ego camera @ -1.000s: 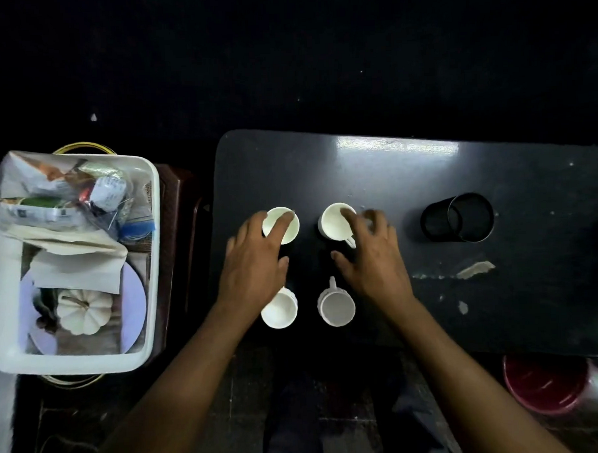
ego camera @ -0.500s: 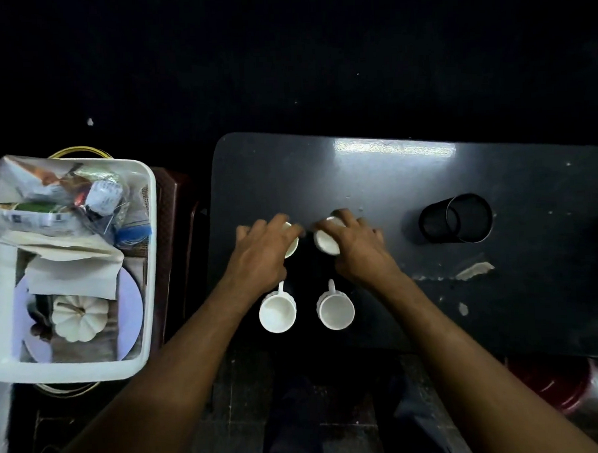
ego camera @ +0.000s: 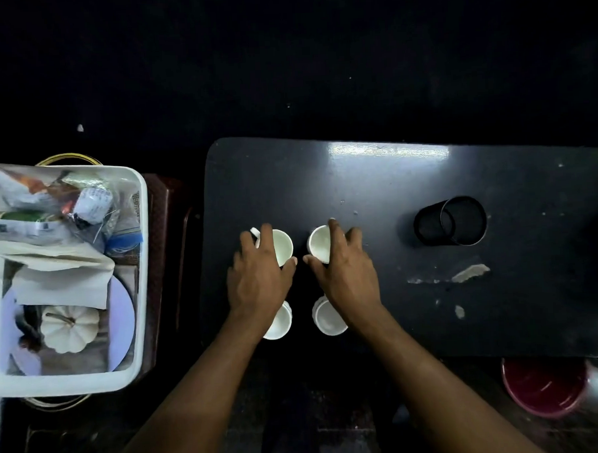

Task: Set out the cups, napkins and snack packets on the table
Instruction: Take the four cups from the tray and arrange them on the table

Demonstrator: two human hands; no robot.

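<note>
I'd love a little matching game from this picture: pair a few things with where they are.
Things:
1. white pumpkin
2. black mesh holder
3. red bucket
4. left hand

Places:
A. on its side on the table's right part
B. on a far cup
C. in the white tub
D. on the floor past the table's near edge

Pairs: 1-C, 2-A, 3-D, 4-B
</note>
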